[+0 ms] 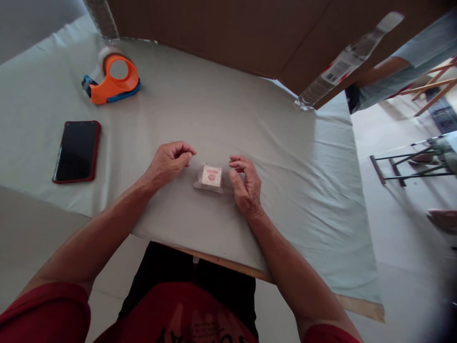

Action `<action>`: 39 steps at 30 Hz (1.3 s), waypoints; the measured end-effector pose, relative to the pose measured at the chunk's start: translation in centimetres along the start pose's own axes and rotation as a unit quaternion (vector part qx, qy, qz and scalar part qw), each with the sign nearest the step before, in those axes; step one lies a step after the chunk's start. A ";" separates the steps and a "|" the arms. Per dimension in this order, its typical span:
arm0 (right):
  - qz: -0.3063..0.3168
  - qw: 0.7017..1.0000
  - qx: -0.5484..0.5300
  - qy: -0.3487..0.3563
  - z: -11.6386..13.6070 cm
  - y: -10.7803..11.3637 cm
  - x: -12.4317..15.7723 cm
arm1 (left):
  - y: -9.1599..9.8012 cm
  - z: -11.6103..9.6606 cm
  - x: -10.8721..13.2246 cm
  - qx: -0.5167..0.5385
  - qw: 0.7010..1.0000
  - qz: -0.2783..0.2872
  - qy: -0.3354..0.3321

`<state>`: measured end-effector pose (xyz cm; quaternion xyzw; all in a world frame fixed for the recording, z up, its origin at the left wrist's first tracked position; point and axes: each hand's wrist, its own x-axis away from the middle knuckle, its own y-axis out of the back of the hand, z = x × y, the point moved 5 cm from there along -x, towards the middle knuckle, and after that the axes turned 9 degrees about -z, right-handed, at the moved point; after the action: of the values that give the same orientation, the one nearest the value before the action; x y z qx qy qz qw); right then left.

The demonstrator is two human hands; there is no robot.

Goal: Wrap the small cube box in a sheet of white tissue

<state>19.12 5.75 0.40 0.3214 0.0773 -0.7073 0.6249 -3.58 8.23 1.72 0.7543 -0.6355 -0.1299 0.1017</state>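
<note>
Orange tape dispenser [114,78] upper left. Dark phone [76,151], red case, left, face up. Brown cardboard box [232,33] across top, on the cloth-covered desk [303,190]. Another person's arm [382,69] upper right. Metal rack [407,166] on the floor, right.

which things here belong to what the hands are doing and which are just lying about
In hand: small wrapped packet, lying between the left hand and the right hand.
Lying about: phone, tape dispenser, cardboard box.
</note>
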 end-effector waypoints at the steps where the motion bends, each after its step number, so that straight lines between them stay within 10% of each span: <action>1: 0.002 1.000 0.002 0.001 -0.1 0.0 0.0 | 0.0 0.0 0.0 0.004 1.000 0.001 -0.001; 13: 0.012 0.999 0.030 0.002 -0.8 -0.2 0.0 | -0.1 0.1 0.0 0.029 0.999 -0.009 0.017; 25: 0.003 0.999 0.036 0.034 -0.2 0.2 -0.1 | -1.6 0.5 0.8 -0.051 0.977 0.206 -0.035; 39: 0.212 0.937 0.175 0.215 2.4 -1.7 -3.7 | -2.9 0.6 1.8 -0.120 0.953 0.236 -0.145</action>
<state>16.72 7.97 3.81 0.5790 0.0146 -0.4747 0.6628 -0.81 6.98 0.17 0.5375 -0.7832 -0.2860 0.1261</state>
